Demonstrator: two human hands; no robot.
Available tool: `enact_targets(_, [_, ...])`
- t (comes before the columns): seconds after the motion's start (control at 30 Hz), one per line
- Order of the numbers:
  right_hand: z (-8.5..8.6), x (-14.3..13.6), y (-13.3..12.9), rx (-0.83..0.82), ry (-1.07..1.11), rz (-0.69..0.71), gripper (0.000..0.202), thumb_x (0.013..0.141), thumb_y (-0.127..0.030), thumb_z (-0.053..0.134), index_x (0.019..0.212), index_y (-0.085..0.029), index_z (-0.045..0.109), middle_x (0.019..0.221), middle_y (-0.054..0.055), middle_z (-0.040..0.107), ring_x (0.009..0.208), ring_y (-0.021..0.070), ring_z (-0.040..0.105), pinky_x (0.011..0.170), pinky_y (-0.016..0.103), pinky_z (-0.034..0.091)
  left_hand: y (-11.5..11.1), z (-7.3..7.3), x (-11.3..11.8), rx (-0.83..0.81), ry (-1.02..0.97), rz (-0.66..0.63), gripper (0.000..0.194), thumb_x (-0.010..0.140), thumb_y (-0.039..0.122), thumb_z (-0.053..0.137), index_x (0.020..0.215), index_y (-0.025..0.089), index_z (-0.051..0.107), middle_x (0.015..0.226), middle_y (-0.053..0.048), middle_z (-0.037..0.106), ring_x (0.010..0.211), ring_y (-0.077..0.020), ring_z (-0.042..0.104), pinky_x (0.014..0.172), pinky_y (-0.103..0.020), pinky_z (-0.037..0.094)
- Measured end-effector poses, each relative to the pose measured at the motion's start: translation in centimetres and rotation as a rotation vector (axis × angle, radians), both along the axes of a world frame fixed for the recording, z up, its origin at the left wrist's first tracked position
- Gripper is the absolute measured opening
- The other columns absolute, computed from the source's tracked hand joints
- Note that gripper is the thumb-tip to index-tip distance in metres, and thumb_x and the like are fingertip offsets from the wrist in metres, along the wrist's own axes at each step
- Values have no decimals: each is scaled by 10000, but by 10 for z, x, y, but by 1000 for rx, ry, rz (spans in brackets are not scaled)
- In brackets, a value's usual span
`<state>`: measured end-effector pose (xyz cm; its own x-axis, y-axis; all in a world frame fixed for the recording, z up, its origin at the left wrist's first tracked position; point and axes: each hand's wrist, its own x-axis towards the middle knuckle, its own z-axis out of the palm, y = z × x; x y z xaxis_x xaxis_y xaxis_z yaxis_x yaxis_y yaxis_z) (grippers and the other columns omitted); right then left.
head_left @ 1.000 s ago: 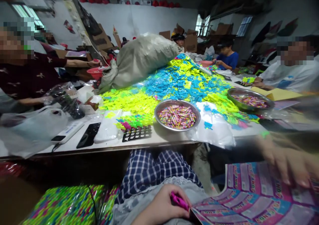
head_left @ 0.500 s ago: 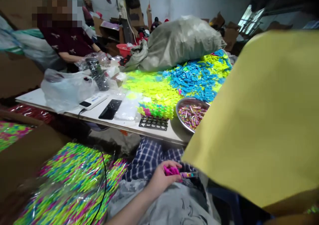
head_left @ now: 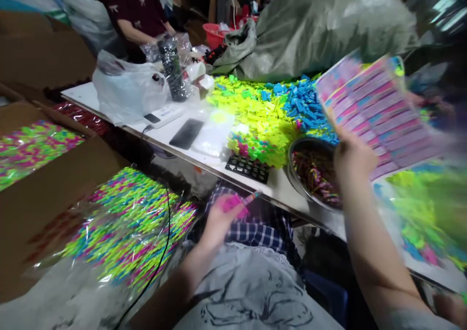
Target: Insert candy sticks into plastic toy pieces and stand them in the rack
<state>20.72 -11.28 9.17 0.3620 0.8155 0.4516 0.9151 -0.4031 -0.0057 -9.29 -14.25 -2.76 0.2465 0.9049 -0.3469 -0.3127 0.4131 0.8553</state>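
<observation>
So the left hand (head_left: 219,219) is curling in nearly closed, pinching a bright pink plastic piece (head_left: 235,206) above the checked fabric on the lap, with a slim, multicoloured candy tube (head_left: 251,197) sticking out of it. The right hand (head_left: 355,157) is closing on the lower edge of some thin, flat printed sheets (head_left: 383,111), pink and purple with repeating panels, and it's holding them up beside the round, shiny metal bowl (head_left: 293,176) full of little tubes.

On the white worktop (head_left: 282,186), a black plastic grid tray (head_left: 248,168) with rows of holes is sitting near the bowl. Neon yellow and blue plastic pieces (head_left: 255,108) are heaping up behind, and a wrinkly grey-green sack (head_left: 321,33) is slumping over them.

Compared with the earlier frame, the plain yellow back isn't filling the right side anymore; the printed faces are showing, and the right hand is now in clear view.
</observation>
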Motion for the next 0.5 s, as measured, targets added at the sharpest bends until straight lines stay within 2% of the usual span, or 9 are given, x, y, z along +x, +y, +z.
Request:
enact_targets(0.07, [-27,-7,14,-116,55,29,405,878,-179,351,1271,-197,448,1048,177,608,935,293,584,727,416,434,10,3,-8,28,-26,54,299,653,258,694,876,171,517,680,37,611,598,-94,612,599,-201,486])
enact_targets(0.1, [-37,-10,19,-200,92,93,432,856,-186,393,1286,-187,433,1040,178,616,935,308,586,730,421,437,14,5,-11,33,-33,72,315,658,242,689,908,179,510,721,38,609,612,-89,611,609,-204,491])
enact_targets(0.17, [-50,-21,21,-303,157,301,538,812,-242,495,1325,-147,369,1158,191,557,1049,340,524,812,454,422,21,10,-15,39,-27,77,348,667,216,680,959,197,494,790,42,596,645,-79,605,627,-201,494])
enact_targets(0.27, [-45,-48,9,-204,267,639,656,806,-361,539,1367,-156,268,1358,145,371,1235,302,346,979,455,322,30,21,-14,71,35,4,366,681,192,665,990,209,469,827,41,581,687,-69,587,645,-181,481])
enact_targets(0.3, [-40,-59,4,-184,323,737,646,820,-379,525,1371,-180,253,1366,120,365,1239,272,344,997,434,313,32,25,-13,81,68,-29,365,683,191,662,988,208,463,827,40,579,690,-67,579,646,-177,476])
enact_targets(0.4, [-33,-91,-8,-315,436,951,584,817,-419,535,1325,-210,337,1259,97,488,1147,245,437,950,402,363,40,37,-9,119,200,-127,320,695,209,649,952,195,459,820,36,573,700,-70,557,654,-177,461])
enact_targets(0.5, [-43,-105,-10,-400,519,986,407,838,-412,508,1182,-196,502,987,90,615,916,227,537,804,376,423,46,46,-6,193,354,-221,267,706,218,633,919,187,474,815,37,558,728,-75,541,687,-182,448])
